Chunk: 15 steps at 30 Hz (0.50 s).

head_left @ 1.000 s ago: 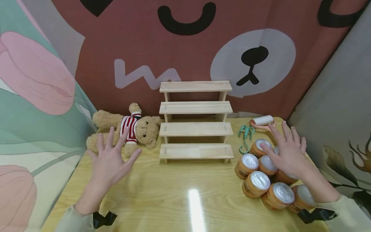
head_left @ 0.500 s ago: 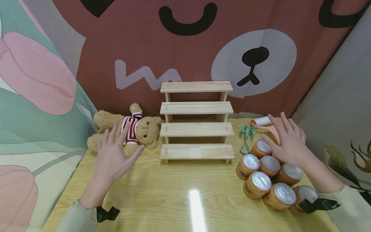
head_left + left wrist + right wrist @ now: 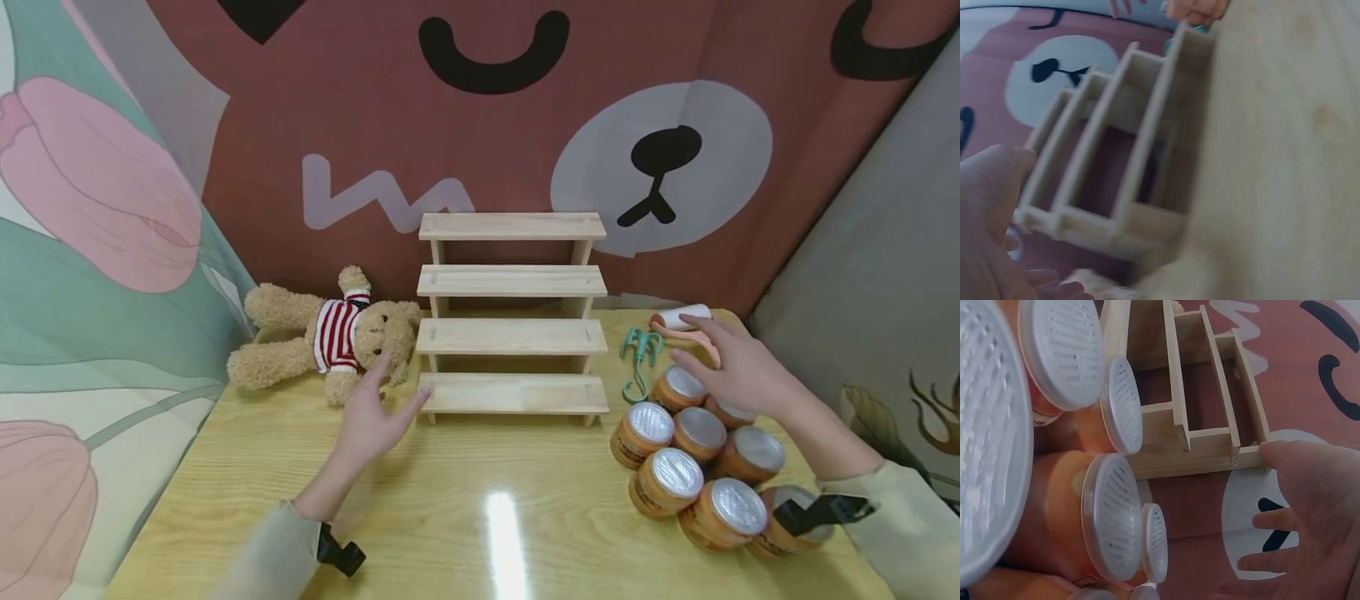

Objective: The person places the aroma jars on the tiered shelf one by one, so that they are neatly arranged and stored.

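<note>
My left hand (image 3: 371,425) hovers over the table by the front left corner of a four-step wooden display shelf (image 3: 512,336), fingers loosely spread and holding nothing. Its thumb tip overlaps the lowest step's left end in the head view. A teddy bear (image 3: 341,333) in a red-and-white striped shirt lies just beyond that hand. My right hand (image 3: 750,379) is over a cluster of orange jars (image 3: 677,472) with silvery lids, its fingers extended and nothing in them. Its fingertips overlap a lint roller (image 3: 697,340) with a white roll and pinkish handle. The right wrist view shows jar lids (image 3: 1113,519) up close.
A green claw-shaped hook (image 3: 639,354) lies between the shelf and the jars. Behind the table (image 3: 450,500) hangs a brown backdrop (image 3: 360,100) with a bear's face. Patterned fabric walls stand at the left and right.
My left hand has moved right, from in front of the teddy bear toward the shelf's front corner. My right hand has lowered slightly and its fingers have drawn closer together. Shelf, bear and jars stay put.
</note>
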### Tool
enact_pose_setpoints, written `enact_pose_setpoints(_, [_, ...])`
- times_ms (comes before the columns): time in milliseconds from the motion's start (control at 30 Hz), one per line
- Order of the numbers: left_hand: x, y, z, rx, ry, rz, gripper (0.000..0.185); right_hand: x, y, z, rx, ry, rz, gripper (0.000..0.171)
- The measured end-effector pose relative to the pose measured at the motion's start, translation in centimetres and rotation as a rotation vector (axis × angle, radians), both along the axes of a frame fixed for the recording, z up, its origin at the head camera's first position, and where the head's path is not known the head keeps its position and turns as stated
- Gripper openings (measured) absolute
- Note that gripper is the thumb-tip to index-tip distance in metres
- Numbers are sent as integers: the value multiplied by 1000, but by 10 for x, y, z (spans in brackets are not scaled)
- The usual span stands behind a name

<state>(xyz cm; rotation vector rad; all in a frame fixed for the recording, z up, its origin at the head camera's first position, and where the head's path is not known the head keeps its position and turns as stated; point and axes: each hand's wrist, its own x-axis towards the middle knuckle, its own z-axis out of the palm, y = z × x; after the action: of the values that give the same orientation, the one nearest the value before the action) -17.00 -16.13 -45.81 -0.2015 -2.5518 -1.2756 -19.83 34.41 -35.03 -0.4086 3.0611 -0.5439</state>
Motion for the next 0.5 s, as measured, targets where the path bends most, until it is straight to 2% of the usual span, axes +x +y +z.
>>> enact_pose_setpoints(133, [-3,13,-20,97,-119,-15,94,-5,5,-8,16,32,54,65])
enact_pose_setpoints(267, [-3,21,-32,158,-199,-26,88,-10,9,-17,47,22,111,64])
enact_pose_setpoints(400, [-3,26,-39,202,-222,-34,82,-12,9,-23,80,-4,145,67])
enact_pose_setpoints(500, [-4,29,-43,211,-212,-28,78,-12,11,-26,113,4,149,63])
